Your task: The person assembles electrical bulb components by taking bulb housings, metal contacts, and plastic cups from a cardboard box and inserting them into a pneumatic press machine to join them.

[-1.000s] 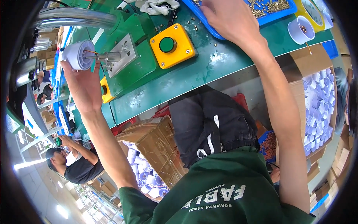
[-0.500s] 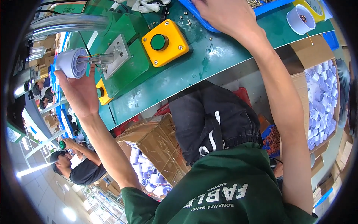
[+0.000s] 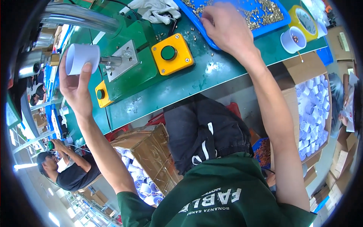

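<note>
My left hand grips a white plastic cup, its thumb pressed against the cup's side. The cup's wide mouth faces left, and its other end is at a short metal post on the machine's plate. Whether the post goes into the cup is hidden. My right hand is at the near side of a blue tray with small brass fittings. Its fingers are curled together, and anything between them is too small or hidden to make out.
A yellow box with a green button sits on the green bench beside the machine; a second button box is nearer the edge. Another white cup stands by yellow tape. Cartons of white cups flank my legs.
The white cup has turned so its open mouth faces left, with my left thumb now on its near side. My right hand has curled its fingers over the tray. The view has shifted slightly.
</note>
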Demonstrator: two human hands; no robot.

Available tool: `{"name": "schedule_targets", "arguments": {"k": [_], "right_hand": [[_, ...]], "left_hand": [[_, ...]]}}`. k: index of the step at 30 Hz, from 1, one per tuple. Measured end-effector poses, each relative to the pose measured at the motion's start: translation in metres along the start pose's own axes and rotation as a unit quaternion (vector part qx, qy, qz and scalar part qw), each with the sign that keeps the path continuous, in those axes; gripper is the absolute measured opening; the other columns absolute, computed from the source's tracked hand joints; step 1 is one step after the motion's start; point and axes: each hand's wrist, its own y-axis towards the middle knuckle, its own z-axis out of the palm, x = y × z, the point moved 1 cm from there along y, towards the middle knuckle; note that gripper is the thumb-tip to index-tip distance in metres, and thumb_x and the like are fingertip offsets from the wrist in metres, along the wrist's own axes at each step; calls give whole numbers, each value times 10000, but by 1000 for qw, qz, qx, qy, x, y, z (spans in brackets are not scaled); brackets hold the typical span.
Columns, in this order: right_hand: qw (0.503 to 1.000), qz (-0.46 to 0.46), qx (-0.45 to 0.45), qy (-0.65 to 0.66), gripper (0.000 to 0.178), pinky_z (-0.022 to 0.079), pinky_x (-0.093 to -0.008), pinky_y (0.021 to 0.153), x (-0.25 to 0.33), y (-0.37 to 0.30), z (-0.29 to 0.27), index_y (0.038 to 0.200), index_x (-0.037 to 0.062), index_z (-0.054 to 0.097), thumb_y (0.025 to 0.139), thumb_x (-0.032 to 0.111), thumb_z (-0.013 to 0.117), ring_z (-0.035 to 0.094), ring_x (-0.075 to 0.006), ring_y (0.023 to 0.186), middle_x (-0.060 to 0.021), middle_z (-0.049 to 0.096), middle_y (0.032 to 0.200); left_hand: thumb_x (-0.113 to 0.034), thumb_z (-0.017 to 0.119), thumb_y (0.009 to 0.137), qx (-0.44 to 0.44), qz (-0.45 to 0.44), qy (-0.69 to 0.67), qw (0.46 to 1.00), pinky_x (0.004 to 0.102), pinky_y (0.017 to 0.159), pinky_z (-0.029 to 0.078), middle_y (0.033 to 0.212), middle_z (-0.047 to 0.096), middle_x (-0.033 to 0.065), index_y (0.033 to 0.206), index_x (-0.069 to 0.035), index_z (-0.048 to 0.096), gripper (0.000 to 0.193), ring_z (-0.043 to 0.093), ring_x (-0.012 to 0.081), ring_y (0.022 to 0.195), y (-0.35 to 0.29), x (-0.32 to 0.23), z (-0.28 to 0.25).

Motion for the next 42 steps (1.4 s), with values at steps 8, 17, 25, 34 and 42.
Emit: {"name": "schedule_targets", "arguments": {"k": [8, 17, 25, 34, 42], "right_hand": [[1000, -8, 18, -2, 129, 493, -452, 793, 4, 2, 2, 837, 15, 677, 833, 128, 617, 591, -349, 886, -175, 627, 855], [1000, -12, -8, 18, 92, 479, -437, 744, 8, 6, -4, 850, 19, 673, 827, 108, 671, 574, -330, 850, -145, 614, 844], [946, -266, 60, 175, 330, 493, -391, 793, 49, -12, -17, 1060, 62, 661, 764, 154, 772, 585, -300, 932, -114, 602, 1034], [941, -296, 56, 153, 356, 490, -366, 725, 47, -16, -8, 1029, 94, 682, 715, 204, 810, 588, -263, 888, -92, 608, 1081], [949, -232, 53, 206, 255, 495, -358, 765, 34, -12, -17, 981, 66, 716, 754, 156, 791, 600, -273, 878, -98, 626, 994]], "left_hand": [[-38, 718, 849, 67, 57, 127, 988, 322, 959, 460, 1189, 625, 104, 1318, 35, 523, 513, 579, 182, 1123, 0, -6, 3], [-96, 765, 803, -20, 5, 135, 991, 373, 1022, 412, 1249, 606, 114, 1303, -10, 540, 555, 540, 243, 1185, -45, 21, 19], [-115, 782, 766, -65, 69, 396, 913, 439, 1015, 357, 1292, 560, 123, 1194, -74, 604, 465, 525, 321, 1188, -138, 46, -14], [-188, 836, 698, -47, 96, 412, 905, 446, 1008, 302, 1264, 624, 59, 1121, -69, 572, 513, 506, 296, 1117, -123, 43, -13], [-132, 826, 720, -75, 71, 369, 924, 438, 1033, 317, 1318, 584, 97, 1201, -59, 468, 604, 449, 334, 1187, -136, 65, -5]]}}
